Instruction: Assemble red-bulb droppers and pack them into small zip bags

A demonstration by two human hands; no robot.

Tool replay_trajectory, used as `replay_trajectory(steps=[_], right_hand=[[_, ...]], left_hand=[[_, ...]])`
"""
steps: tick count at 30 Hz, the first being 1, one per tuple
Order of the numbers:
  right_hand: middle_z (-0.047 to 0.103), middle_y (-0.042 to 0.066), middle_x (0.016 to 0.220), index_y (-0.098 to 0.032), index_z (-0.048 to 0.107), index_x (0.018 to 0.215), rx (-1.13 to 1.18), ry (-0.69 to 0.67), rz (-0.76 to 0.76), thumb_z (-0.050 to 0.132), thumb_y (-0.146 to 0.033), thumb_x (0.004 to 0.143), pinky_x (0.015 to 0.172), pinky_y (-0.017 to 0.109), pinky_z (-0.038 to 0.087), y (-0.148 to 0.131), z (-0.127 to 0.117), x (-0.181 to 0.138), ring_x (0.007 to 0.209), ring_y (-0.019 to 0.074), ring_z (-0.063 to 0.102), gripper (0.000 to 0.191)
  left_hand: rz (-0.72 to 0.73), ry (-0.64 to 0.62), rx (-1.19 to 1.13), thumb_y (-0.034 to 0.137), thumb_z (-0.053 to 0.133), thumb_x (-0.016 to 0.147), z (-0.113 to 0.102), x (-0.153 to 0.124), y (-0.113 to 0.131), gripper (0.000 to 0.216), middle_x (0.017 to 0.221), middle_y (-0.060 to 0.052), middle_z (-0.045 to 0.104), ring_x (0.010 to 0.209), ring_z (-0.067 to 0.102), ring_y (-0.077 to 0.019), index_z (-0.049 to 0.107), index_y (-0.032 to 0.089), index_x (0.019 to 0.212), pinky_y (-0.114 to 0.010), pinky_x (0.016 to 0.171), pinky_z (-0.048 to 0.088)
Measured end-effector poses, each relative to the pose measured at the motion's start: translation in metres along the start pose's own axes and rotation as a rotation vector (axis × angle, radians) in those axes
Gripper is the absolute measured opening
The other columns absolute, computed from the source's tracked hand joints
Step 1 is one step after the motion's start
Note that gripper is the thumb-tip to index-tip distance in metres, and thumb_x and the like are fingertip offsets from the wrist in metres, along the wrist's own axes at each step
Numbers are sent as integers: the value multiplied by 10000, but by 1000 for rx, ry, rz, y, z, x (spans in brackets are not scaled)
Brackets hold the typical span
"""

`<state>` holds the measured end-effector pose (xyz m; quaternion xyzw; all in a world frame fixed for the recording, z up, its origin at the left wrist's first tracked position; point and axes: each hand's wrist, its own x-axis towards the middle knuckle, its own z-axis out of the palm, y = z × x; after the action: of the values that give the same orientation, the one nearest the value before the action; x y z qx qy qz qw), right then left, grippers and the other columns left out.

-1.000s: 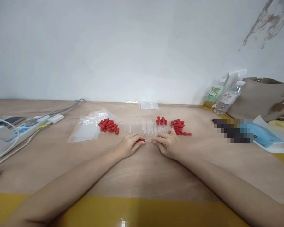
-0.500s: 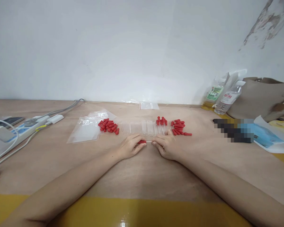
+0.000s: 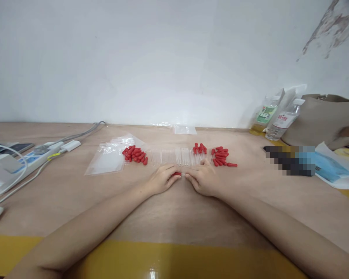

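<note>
My left hand pinches a red rubber bulb near the middle of the table. My right hand pinches the clear glass tube that meets the bulb; the fingertips of both hands almost touch. Just behind the hands lies a row of clear glass tubes. A heap of loose red bulbs sits to the left of the row. To the right are tubes with red bulbs on them and more red pieces.
Clear plastic bags lie left of the bulbs, another small bag by the wall. A power strip with cables is at far left. Two bottles, a beige bag and papers stand at right.
The two hands have drawn closer together, so the gap of bare tube between bulb and right fingers has shrunk. The view has shifted slightly.
</note>
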<state>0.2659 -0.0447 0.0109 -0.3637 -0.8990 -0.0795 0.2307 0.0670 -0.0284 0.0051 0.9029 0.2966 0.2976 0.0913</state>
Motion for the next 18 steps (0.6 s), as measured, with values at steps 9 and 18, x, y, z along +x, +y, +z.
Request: replay_trajectory(steps=[9, 18], right_hand=[[609, 62, 599, -192, 638, 607, -72, -130, 803, 439, -308, 796, 545, 284, 289, 61, -55, 18, 598, 183, 537, 298], [656, 123, 849, -169, 634, 846, -191, -174, 1010, 488, -231, 712, 688, 364, 353, 85, -20, 34, 815, 269, 593, 208]], left_hand=[[-113, 153, 101, 292, 537, 796, -2, -4, -3, 428, 1118, -99, 500, 1057, 458, -228, 412, 184, 1192, -382, 913, 380], [-105, 135, 104, 252, 524, 792, -1, -4, -4, 353, 1075, -91, 504, 1017, 472, -223, 459, 185, 1132, -377, 895, 390]])
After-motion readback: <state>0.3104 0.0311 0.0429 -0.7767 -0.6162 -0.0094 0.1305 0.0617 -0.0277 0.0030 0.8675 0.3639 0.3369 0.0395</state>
